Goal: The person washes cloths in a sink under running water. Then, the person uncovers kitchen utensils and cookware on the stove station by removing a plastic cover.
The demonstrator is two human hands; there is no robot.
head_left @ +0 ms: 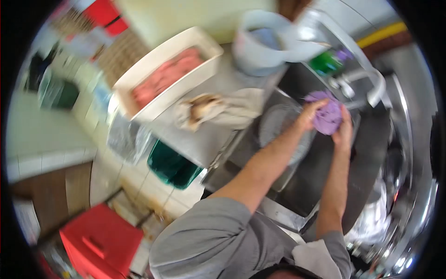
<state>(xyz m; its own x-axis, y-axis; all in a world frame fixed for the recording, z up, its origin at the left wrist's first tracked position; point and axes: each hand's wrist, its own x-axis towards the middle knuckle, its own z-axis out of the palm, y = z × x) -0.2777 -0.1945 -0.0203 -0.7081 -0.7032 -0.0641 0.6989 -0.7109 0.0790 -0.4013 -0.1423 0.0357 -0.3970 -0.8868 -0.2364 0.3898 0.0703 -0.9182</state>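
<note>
- Tiled room with pale walls fills the background, blurred; a red box (102,239) stands at the lower left of the frame.
- Dark steel sink (320,179) spans the centre right, beside a metal counter (193,149).
- On that counter, at upper centre-left, sits a cream tub (155,65) with pinkish-red contents; its high walls presumably contain them.
- A pale bucket (258,60) stands at the top centre, near the sink's far corner, and a crumpled beige cloth (237,109) lies between it and the tub.
- Both arms stretch over the sink: the left runs diagonally up and right from a grey sleeve, the right rises almost straight up the frame, so the wrists converge.
- A white tap (378,86) curves at the upper right, just beyond the hands; that nearness probably explains where they are held.
- The left hand (310,115) and right hand (343,130) grasp from opposite sides, fingers curled; some fingertips are hidden.
- Between them, right of upper centre, is a soft, wrinkled purple bundle (326,116), above the sink; cupping it both ways likely stops it from unfolding.
</note>
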